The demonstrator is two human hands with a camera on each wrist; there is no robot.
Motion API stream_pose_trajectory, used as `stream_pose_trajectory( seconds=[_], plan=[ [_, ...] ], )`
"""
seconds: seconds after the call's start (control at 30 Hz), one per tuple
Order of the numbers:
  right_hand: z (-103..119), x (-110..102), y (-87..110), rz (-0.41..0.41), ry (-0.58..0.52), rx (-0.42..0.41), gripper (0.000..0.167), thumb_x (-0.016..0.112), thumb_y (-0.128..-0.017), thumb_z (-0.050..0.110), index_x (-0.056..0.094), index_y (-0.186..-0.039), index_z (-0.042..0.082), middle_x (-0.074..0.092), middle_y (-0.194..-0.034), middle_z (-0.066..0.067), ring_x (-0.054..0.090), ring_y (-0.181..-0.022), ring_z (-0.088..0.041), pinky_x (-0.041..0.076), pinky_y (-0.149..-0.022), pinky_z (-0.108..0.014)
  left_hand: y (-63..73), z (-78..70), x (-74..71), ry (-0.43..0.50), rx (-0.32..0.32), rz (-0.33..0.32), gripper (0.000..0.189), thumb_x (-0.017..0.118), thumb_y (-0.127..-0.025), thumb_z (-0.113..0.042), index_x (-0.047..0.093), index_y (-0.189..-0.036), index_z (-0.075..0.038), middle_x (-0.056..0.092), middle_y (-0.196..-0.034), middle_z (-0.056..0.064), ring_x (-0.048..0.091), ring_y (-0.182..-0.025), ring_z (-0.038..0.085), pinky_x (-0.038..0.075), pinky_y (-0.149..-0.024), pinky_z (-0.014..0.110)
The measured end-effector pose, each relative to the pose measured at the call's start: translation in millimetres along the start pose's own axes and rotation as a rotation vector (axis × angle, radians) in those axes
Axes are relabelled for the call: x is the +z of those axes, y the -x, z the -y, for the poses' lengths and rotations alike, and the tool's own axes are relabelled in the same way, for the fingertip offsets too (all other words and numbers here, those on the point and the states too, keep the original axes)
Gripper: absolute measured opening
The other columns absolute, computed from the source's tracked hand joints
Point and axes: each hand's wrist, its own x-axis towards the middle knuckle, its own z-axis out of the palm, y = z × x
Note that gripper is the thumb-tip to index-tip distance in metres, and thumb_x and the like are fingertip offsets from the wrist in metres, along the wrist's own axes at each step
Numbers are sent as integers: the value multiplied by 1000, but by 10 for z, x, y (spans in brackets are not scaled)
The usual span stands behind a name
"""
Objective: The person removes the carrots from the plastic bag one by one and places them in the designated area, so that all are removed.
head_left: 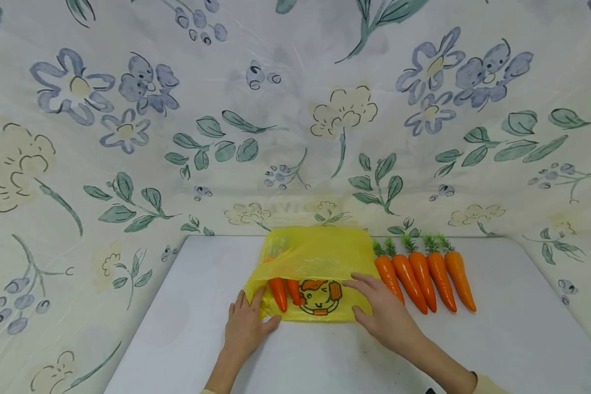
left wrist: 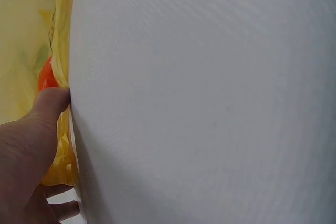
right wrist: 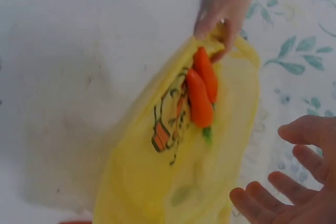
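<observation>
A yellow plastic bag with a printed cartoon face lies on the white table. Two orange carrots are in it, their tips showing at the bag's mouth below the upper layer. At the bag's left corner, my left hand holds the plastic between thumb and fingers; its thumb shows in the left wrist view. My right hand hovers near the bag's right side with spread, slightly bent fingers and nothing in its grasp. The right wrist view shows a gap between those fingers and the bag.
Several carrots with green tops lie in a row on the table right of the bag. The white table meets a floral sheet at its back edge. That sheet also rises on both sides.
</observation>
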Motion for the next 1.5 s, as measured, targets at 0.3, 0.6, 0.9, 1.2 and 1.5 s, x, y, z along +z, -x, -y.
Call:
stream_pose_trajectory(
  seconds=[0.3, 0.6, 0.9, 1.2, 1.5],
  plan=[
    [2, 316, -56, 178, -61, -58, 50, 74, -85, 8, 60, -132, 14, 55, -139, -11, 54, -125, -32, 50, -97, -49, -11, -9, -9, 9, 12, -10, 78, 73, -83, -47, 47, -145, -7, 42, -143, 35, 34, -138, 50, 30, -108, 67],
    [-43, 617, -274, 254, -42, -33, 52, 74, -86, 13, 56, -136, 9, 52, -139, -16, 51, -126, -36, 49, -97, -50, -54, 6, -15, 16, 8, -7, 79, 72, -84, -48, 45, -146, -8, 39, -146, 35, 31, -139, 49, 28, -109, 67],
    [-126, 881, -570, 180, -92, 26, 59, 73, -86, 8, 50, -140, 4, 54, -138, -14, 52, -124, -32, 45, -103, -49, -48, -12, -34, 9, 16, -11, 78, 73, -83, -47, 47, -145, -7, 40, -144, 37, 33, -138, 50, 30, -108, 67],
    [-136, 1038, -743, 120, -129, 161, 51, 69, -88, 11, 50, -136, 9, 63, -116, -8, 60, -90, -19, 53, -83, -38, -20, -25, -21, 20, 22, -13, 79, 74, -83, -46, 46, -145, -7, 40, -145, 35, 33, -138, 50, 30, -107, 67],
    [-16, 1256, -913, -104, 45, 74, 18, 71, -84, 16, 63, -96, 5, 56, -79, -3, 54, -70, -18, 47, -64, -31, -15, -9, 15, 8, 23, -13, 80, 74, -82, -48, 46, -145, -6, 39, -147, 33, 33, -138, 49, 31, -107, 67]
  ],
)
